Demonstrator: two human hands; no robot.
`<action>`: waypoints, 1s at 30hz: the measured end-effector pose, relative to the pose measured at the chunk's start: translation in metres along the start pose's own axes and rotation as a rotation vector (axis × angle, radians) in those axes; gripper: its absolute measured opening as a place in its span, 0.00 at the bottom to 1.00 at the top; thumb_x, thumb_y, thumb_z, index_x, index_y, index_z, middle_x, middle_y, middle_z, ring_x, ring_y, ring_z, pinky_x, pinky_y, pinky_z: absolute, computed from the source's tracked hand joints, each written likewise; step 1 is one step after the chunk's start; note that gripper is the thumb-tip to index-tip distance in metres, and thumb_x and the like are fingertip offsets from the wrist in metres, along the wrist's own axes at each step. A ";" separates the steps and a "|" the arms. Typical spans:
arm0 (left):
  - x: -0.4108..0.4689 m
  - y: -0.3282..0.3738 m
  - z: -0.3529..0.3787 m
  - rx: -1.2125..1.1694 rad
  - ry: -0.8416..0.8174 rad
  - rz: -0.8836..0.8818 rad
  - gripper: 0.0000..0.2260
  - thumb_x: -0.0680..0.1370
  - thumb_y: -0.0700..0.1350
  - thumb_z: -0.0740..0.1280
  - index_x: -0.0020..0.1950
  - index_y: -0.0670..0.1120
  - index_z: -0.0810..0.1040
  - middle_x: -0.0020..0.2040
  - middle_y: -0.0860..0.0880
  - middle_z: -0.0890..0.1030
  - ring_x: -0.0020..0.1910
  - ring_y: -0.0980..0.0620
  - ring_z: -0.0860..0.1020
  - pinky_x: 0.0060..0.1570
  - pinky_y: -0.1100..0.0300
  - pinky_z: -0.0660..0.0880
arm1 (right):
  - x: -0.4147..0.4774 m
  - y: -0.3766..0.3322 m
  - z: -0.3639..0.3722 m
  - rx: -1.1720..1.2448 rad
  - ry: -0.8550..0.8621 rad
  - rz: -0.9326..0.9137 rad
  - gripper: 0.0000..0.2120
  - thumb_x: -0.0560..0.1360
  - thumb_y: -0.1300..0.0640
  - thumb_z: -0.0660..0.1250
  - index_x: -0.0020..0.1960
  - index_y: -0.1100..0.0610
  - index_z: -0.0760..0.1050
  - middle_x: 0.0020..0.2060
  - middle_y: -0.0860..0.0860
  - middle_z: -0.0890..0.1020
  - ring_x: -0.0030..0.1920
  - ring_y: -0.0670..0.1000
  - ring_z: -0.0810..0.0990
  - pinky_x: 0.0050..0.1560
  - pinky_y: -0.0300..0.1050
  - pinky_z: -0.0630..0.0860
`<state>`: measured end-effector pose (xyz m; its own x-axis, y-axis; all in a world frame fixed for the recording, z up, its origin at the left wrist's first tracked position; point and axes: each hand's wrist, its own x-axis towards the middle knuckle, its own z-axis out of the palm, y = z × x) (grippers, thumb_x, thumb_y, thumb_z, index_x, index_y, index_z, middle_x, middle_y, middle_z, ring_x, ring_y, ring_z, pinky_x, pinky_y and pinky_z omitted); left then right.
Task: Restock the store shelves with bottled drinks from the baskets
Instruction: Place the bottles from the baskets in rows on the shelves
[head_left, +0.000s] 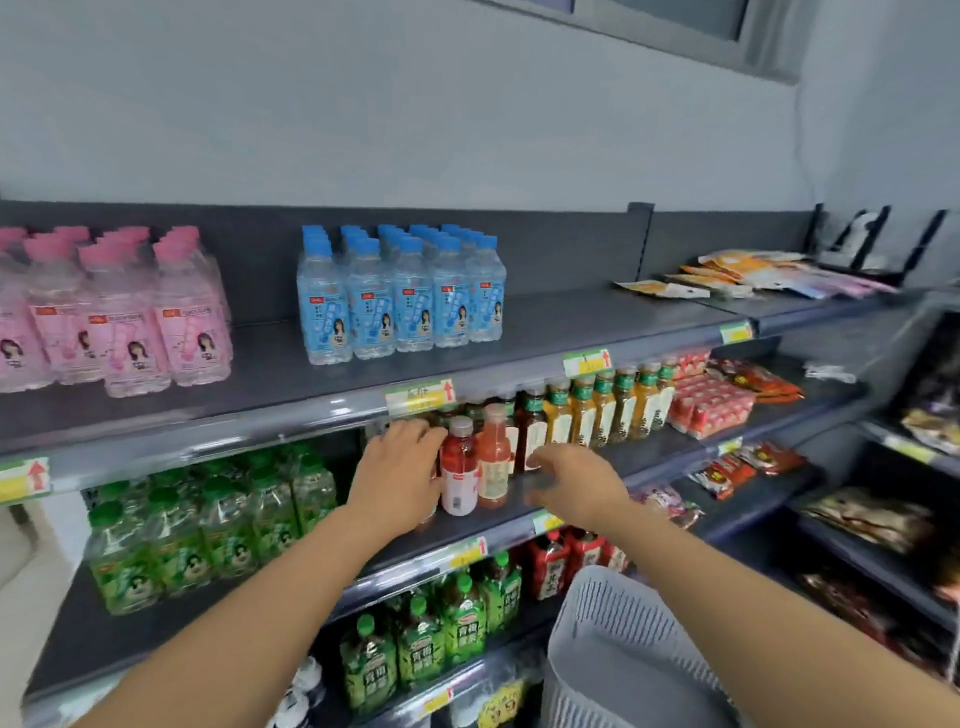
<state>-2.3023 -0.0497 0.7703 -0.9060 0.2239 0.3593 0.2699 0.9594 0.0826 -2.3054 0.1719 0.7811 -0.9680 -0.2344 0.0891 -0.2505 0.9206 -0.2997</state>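
On the second shelf (519, 519) a red drink bottle with a white cap (460, 467) stands next to a pink-orange bottle (493, 457). My left hand (400, 467) reaches in just left of the red bottle. Its fingers stretch forward among the bottles behind, and its thumb side lies against the red bottle. The base of another bottle (426, 519) shows under the palm. My right hand (571, 483) is blurred and hovers in front of a dark tea bottle (532, 426), fingers loosely curled, holding nothing. A grey perforated basket (597, 649) sits at the lower right under my right forearm.
Yellow drink bottles (608, 410) continue the row to the right, then red snack packs (711, 405). Pink (119, 322) and blue (400, 301) water bottles stand on the top shelf. Green bottles (208, 525) fill the left of the second shelf and the shelf below (441, 623).
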 end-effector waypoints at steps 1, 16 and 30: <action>-0.001 0.008 0.008 0.006 -0.034 0.033 0.24 0.76 0.51 0.65 0.71 0.50 0.66 0.67 0.49 0.70 0.67 0.47 0.66 0.62 0.52 0.67 | -0.011 0.011 0.002 -0.011 -0.012 0.049 0.19 0.74 0.50 0.69 0.63 0.54 0.75 0.59 0.52 0.79 0.59 0.54 0.77 0.54 0.48 0.76; -0.047 0.191 0.110 -0.151 -0.282 0.482 0.24 0.76 0.53 0.67 0.69 0.48 0.68 0.65 0.49 0.71 0.65 0.47 0.68 0.62 0.52 0.69 | -0.217 0.146 0.034 0.024 -0.021 0.690 0.19 0.72 0.49 0.71 0.62 0.50 0.76 0.59 0.50 0.80 0.60 0.52 0.77 0.58 0.44 0.72; -0.108 0.411 0.249 -0.212 -0.560 0.772 0.19 0.76 0.49 0.66 0.65 0.47 0.71 0.61 0.48 0.73 0.63 0.46 0.70 0.58 0.53 0.69 | -0.348 0.308 0.109 0.212 -0.092 1.026 0.17 0.73 0.50 0.70 0.61 0.49 0.77 0.59 0.50 0.80 0.57 0.53 0.79 0.54 0.43 0.74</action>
<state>-2.1751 0.3634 0.5342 -0.4646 0.8793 -0.1043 0.8573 0.4762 0.1955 -2.0473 0.5027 0.5547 -0.7123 0.5957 -0.3712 0.7016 0.6198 -0.3517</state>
